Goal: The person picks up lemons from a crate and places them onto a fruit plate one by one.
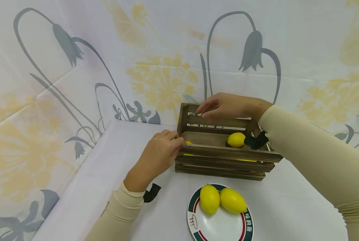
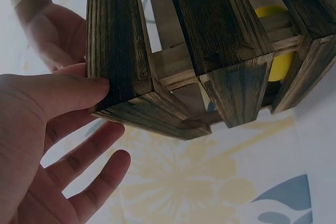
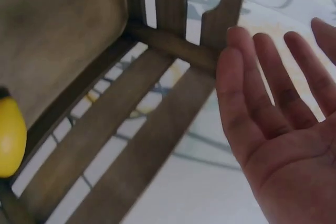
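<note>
A dark wooden slatted crate (image 1: 224,162) stands on the white cloth, with a lemon (image 1: 236,140) inside at its right end. More yellow shows through the slats, including a lemon (image 2: 282,66) at the left end. My left hand (image 1: 161,154) grips the crate's near left top corner, thumb on the upper slat and the other fingers spread beyond it. Over the crate's far side hovers my right hand (image 1: 221,106), palm down. In the right wrist view its fingers (image 3: 286,93) are loosely extended beside the far rail, holding nothing.
In front of the crate is a white plate (image 1: 218,229) with a green and red rim. Two lemons, one on the left (image 1: 210,199) and one on the right (image 1: 232,201), lie on it. A flower-printed cloth wall (image 1: 173,40) rises close behind the crate.
</note>
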`<state>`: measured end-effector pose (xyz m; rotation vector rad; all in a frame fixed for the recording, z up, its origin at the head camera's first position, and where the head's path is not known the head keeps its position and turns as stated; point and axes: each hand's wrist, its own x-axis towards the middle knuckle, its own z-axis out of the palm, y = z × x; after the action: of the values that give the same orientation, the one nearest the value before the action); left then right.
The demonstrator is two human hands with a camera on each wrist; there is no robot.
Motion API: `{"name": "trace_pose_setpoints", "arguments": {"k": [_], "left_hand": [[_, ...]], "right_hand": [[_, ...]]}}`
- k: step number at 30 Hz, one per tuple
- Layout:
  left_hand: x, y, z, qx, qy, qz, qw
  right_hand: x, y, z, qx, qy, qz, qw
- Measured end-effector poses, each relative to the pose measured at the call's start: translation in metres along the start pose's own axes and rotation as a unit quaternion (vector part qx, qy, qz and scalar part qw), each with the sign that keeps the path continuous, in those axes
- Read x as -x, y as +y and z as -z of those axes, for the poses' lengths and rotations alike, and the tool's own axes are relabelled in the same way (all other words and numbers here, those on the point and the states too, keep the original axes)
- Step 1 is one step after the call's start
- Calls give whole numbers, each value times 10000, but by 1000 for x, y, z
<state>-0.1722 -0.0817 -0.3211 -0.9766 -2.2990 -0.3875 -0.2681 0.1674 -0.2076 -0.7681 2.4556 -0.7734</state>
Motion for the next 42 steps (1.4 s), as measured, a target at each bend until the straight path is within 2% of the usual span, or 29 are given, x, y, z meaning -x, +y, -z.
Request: {"name": "trace_pose_setpoints", "arguments": {"k": [4, 13, 20, 31, 42], "left_hand": [[1, 0, 1, -21, -16, 15, 10000], [2, 2, 1, -7, -6, 64, 10000], [2, 5, 0, -121, -42, 58, 9999], [1, 10, 1, -18, 11, 29, 10000], [1, 10, 3, -132, 24, -23, 9999]], "right_hand": [[-15, -4, -5, -590, -371, -114, 9975], [-38, -4, -14, -561, -1018, -345, 9926], [-47, -2, -28, -762, -1542, -621, 9831], [-61, 0, -38, -401, -2460, -625, 9664], [-72, 2, -47, -116, -2986, -1023, 9488]]}}
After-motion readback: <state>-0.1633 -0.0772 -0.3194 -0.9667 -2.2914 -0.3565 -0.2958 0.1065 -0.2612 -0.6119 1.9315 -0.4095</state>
